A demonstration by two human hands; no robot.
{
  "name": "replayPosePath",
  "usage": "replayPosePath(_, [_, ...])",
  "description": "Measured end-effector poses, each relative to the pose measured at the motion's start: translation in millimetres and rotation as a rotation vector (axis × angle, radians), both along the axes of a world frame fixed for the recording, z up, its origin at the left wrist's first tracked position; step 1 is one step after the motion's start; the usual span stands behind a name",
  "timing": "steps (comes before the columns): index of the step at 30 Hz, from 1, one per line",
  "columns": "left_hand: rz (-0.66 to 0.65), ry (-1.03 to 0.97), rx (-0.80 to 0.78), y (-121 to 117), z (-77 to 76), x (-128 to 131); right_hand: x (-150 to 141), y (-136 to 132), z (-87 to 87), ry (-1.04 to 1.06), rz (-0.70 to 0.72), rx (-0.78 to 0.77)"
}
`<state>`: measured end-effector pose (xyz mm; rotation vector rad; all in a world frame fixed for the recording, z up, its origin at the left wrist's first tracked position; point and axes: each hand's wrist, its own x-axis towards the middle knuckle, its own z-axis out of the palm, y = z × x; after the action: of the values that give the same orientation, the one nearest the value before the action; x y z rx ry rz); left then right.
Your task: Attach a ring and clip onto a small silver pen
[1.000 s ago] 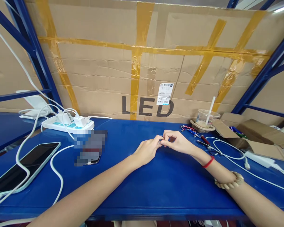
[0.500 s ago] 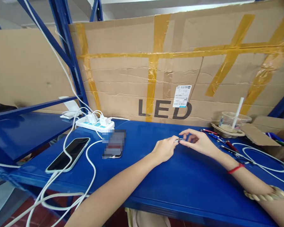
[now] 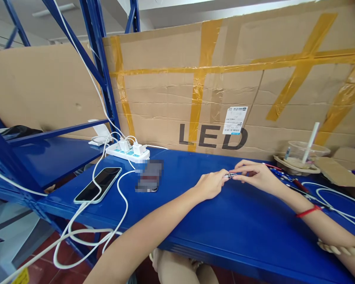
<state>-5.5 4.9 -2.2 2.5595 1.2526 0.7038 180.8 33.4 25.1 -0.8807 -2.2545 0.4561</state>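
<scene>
I've got the left hand (image 3: 210, 185) pinching a small shiny metal piece (image 3: 231, 175) over the blue tabletop (image 3: 201, 225); right hand (image 3: 256, 176) fingers sit narrowed at its other end, can't tell remotely if they're gripping.

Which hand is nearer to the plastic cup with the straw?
Right. The right hand is in front of the cup, to its left; the left hand is farther left.
</scene>
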Motion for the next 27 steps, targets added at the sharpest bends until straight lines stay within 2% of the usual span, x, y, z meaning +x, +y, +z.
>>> replayPosePath(6, [-0.017, 0.004, -0.006, 0.8, -1.7, 0.5, -1.9, -1.9, 0.8, -0.008, 0.054, 0.015])
replayPosePath(14, [-0.088, -0.008, -0.052, -3.6, 1.7, -2.4, -6.4, 1.4, -4.6, 0.068, 0.074, -0.208])
replayPosePath(20, [-0.112, -0.047, -0.070, -1.6, -0.1, -3.3, -11.6, 0.9, -5.2, 0.107, 0.068, -0.195])
replayPosePath(27, [-0.030, -0.079, -0.048, 1.6, -4.6, -0.7, -16.6, 0.9, -11.8, 0.127, 0.009, -0.187])
